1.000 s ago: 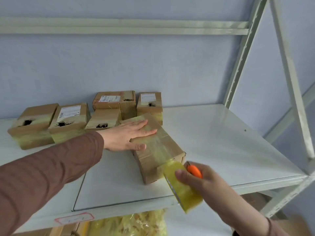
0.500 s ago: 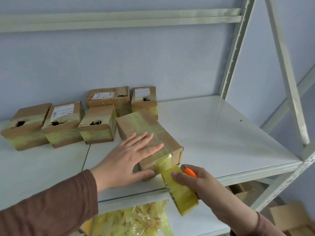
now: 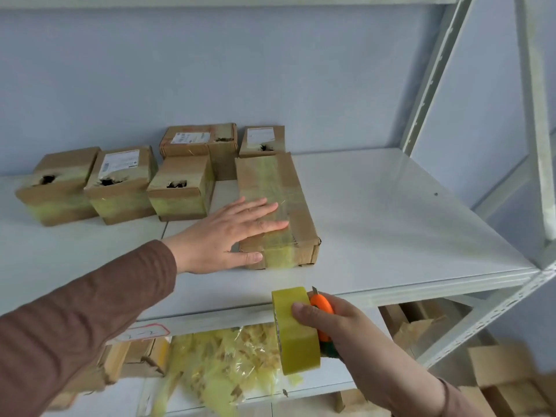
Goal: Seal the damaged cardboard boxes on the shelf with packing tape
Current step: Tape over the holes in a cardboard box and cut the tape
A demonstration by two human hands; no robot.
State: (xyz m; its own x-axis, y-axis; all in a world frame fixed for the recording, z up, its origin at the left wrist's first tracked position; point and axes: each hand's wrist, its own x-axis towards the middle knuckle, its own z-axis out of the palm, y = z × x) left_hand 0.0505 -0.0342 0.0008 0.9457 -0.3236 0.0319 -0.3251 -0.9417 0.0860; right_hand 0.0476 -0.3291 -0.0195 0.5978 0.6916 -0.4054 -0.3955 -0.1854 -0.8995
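Pressing taped box — left hand; labels unreadable.

Two bare hands, no gloves or rings. The left arm wears a long brown sleeve reaching the wrist. A matching brown cuff shows at the right wrist.
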